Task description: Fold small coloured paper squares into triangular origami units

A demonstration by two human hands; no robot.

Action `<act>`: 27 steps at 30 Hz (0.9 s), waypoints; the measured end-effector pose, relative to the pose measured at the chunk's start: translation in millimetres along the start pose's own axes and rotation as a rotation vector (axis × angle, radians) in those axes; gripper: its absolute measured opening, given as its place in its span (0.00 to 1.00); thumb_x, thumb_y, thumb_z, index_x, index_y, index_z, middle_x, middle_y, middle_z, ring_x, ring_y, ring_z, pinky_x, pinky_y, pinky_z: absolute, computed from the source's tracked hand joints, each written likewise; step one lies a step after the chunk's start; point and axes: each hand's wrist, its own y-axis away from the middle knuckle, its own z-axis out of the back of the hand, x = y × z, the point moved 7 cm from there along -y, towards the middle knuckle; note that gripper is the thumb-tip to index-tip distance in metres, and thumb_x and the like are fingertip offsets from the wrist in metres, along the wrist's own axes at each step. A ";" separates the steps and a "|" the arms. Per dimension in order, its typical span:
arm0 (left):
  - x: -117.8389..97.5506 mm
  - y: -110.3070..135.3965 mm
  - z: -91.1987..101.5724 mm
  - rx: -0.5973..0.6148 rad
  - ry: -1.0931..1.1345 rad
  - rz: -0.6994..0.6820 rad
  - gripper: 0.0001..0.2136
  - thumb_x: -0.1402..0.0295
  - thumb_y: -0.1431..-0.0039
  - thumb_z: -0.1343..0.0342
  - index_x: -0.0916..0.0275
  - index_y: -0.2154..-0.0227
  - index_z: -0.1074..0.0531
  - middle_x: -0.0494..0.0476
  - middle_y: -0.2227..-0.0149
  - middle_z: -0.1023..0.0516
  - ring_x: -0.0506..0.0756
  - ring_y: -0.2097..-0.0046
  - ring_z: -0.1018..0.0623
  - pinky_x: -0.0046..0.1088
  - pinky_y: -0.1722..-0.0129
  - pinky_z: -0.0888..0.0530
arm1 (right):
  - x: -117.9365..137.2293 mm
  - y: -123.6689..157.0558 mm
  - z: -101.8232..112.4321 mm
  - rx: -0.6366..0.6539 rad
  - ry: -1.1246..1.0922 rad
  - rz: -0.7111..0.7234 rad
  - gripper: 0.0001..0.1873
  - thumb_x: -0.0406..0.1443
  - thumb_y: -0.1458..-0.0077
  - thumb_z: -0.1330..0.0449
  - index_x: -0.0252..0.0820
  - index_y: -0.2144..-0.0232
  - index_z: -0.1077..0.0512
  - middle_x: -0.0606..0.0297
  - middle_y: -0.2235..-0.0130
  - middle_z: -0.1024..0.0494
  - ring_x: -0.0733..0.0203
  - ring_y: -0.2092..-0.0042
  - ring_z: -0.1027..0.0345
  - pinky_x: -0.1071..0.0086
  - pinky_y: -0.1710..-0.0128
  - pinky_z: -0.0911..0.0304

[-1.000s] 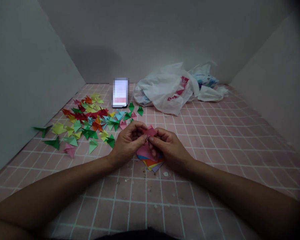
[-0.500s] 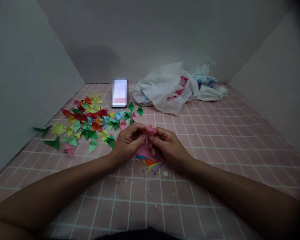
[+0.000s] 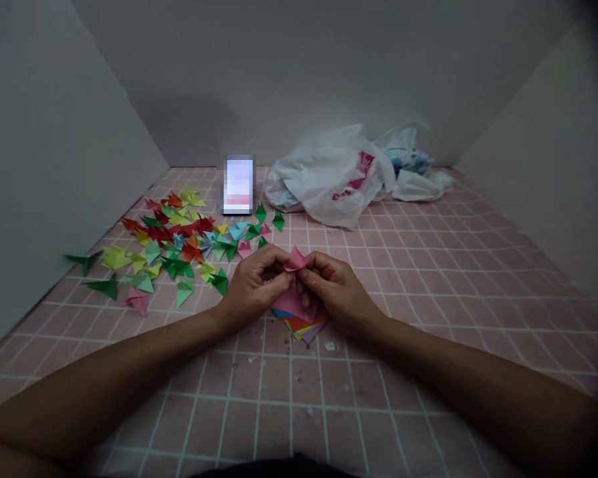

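Note:
A small pink origami paper [image 3: 296, 259], partly folded, is pinched between my two hands at the centre of the head view. My left hand [image 3: 256, 280] holds its left side with thumb and fingers closed. On the other side, the thumb and forefinger of my right hand [image 3: 335, 284] grip it. Fingertips hide its lower part. Just beneath the hands lies a fanned stack of coloured paper squares [image 3: 299, 323], with pink on top and blue, orange, yellow and purple edges showing.
Many folded paper figures [image 3: 192, 249] in several colours are spread at the left. A lit phone [image 3: 238, 186] stands behind them. White plastic bags [image 3: 329, 176] lie crumpled at the back, near the wall. The surface is a pink tiled-pattern cloth [image 3: 428, 279].
The pink paper has turned and opened slightly between my fingers, its upper edge now curling upward. Both hands have stayed in nearly the same place.

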 end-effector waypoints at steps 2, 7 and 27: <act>-4.1 0.9 -0.8 0.030 0.000 -0.008 0.03 0.70 0.39 0.43 0.63 0.64 0.25 0.54 0.64 0.26 0.51 0.64 0.25 0.28 0.63 0.27 | 1.7 -0.4 0.8 -0.011 0.022 0.012 0.11 0.42 0.43 0.38 0.43 0.71 0.33 0.74 0.80 0.31 0.69 0.81 0.39 0.74 0.81 0.43; -2.6 2.0 2.1 -0.008 0.034 0.082 0.11 0.63 0.32 0.48 0.62 0.65 0.25 0.56 0.61 0.26 0.52 0.61 0.25 0.28 0.62 0.26 | 4.7 -1.3 1.6 -0.008 0.067 0.025 0.09 0.40 0.42 0.39 0.43 0.71 0.34 0.74 0.79 0.31 0.69 0.80 0.38 0.74 0.79 0.43; 8.3 -8.0 11.3 -0.058 0.098 0.198 0.05 0.67 0.40 0.40 0.63 0.65 0.23 0.49 0.73 0.26 0.48 0.73 0.27 0.23 0.71 0.29 | 3.2 -7.8 0.5 0.168 -0.003 -0.008 0.10 0.42 0.41 0.39 0.42 0.65 0.31 0.72 0.75 0.29 0.68 0.78 0.35 0.73 0.77 0.39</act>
